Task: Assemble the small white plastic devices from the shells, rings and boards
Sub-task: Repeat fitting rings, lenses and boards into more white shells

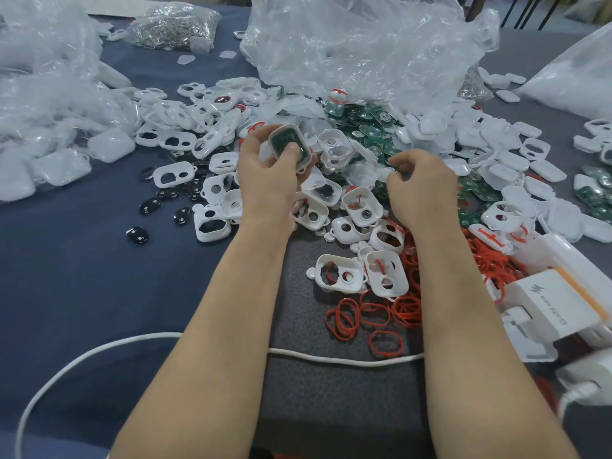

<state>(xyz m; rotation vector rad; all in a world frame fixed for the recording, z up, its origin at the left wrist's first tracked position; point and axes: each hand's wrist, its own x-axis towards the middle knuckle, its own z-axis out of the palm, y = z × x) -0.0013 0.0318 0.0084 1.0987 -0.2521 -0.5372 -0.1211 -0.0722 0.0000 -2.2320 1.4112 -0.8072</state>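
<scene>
Head view: left hand (268,180) grips a shell (288,150) at frame centre, open side up, green board (284,138) seated inside, likely tilted for inspection. Right hand (422,187) curls over the parts pile (336,150); grasp unclear. Red rings (381,313) lie lower centre, within reach.

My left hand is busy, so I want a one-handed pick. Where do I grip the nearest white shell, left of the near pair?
Come from above and pinch the white shell across its two long outer walls. It lies open side up on the dark mat, walls standing, and a neighbouring shell crowds its right end.
</scene>
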